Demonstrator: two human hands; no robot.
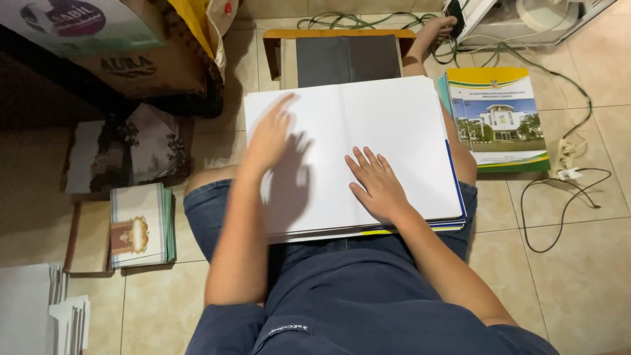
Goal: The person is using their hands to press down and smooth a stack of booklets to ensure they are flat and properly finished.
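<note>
Tiled floor (578, 263), seated person with a stack of white sheets (394, 125) on the lap. Right hand (378, 184) lies flat and open, pinning the stack; left hand (269, 135), open, brushes its left page.

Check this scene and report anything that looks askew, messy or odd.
Little stands out. The white sheets under the left hand and right hand lie slightly skewed on the stack, whose blue and yellow edges jut out unevenly. Loose cables sprawl tangled over the tiled floor.
</note>
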